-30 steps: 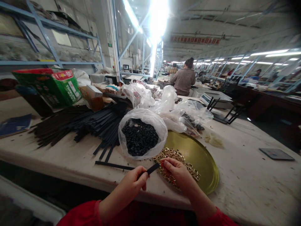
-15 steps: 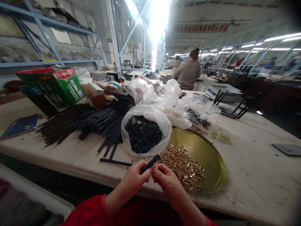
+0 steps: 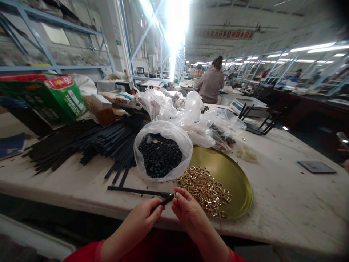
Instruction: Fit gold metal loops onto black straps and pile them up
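Observation:
My left hand [image 3: 143,216] is closed around a short black strap [image 3: 167,199], whose end points up and right toward my other hand. With thumb and forefinger my right hand [image 3: 191,213] pinches a small gold buckle [image 3: 175,195] at that end; whether the strap passes through it is too small to tell. Just beyond my hands lies another black strap [image 3: 131,190] on the table. A pile of gold buckles [image 3: 204,187] fills the near left of a round gold tray [image 3: 244,193]. Left of the tray stands an open plastic bag [image 3: 188,140] of small black loops [image 3: 159,156].
Bundles of dark straps [image 3: 109,140] spread across the left of the table [image 3: 278,189]. Behind are a green carton [image 3: 58,100] and clear plastic bags [image 3: 193,109]. A flat grey plate [image 3: 316,167] lies at right. A person [image 3: 211,85] stands farther back; another hand [image 3: 345,160] shows at the right edge.
My view has swung to the right. My hands have drawn slightly apart, and the strap's end now meets the buckle in my right hand. Another person's hand has appeared at the right edge.

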Tool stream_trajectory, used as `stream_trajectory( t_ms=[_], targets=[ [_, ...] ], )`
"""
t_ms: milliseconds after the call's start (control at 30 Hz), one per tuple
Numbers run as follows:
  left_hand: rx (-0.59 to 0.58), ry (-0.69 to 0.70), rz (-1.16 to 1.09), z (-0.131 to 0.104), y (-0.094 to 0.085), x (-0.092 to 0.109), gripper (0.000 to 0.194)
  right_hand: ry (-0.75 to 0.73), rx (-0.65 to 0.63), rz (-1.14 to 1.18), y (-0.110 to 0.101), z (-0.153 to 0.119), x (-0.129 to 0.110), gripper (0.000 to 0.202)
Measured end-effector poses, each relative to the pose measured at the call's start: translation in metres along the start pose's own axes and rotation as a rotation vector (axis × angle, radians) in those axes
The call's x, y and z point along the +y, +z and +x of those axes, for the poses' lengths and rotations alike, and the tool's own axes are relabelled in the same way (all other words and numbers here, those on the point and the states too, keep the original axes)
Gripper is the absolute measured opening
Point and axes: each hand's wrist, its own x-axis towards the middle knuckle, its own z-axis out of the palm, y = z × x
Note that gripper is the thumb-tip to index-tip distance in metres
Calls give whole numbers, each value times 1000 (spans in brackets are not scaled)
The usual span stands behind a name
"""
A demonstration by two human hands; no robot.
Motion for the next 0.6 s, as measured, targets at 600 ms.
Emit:
stream_trajectory(
  t_ms=[600],
  targets=[
    [11,-32,-99,-4,3,-10,31,-722,14,-1482,-36,24,-55,35]
  ],
)
